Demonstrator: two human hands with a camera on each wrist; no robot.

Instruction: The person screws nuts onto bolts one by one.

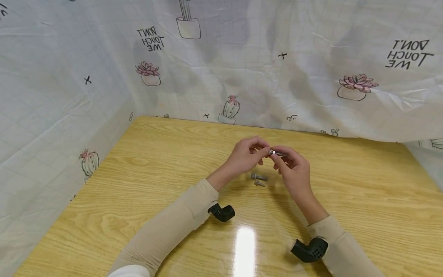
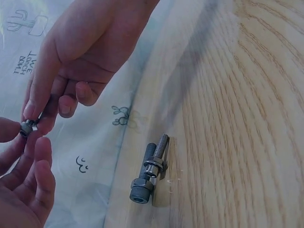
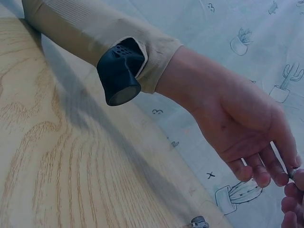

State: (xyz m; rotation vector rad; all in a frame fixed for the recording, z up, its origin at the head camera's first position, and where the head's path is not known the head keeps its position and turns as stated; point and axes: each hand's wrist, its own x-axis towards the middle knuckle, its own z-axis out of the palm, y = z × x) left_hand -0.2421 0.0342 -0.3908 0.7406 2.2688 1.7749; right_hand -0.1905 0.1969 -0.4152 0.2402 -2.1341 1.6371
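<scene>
Above the table, both hands meet at a small metal bolt [image 1: 279, 154] with a nut on it. My left hand [image 1: 243, 158] pinches its head end between thumb and fingers. From the other side, my right hand [image 1: 297, 172] holds the bolt near the nut, thumb in front, shank pointing right along the fingers. The left wrist view shows the bolt's round head [image 2: 25, 129] between the fingertips; fingers hide much of the rest. On the table below the hands lie a larger dark socket-head bolt [image 1: 260, 177] and a smaller silver bolt [image 1: 260, 184], each carrying a nut.
The wood-grain table [image 1: 166, 161] stretches out on both sides of the arms. A printed curtain [image 1: 194, 77] hangs behind its far edge and along the left. Black camera mounts [image 1: 222, 212] sit on the beige sleeves. Light glares off the tabletop near the front.
</scene>
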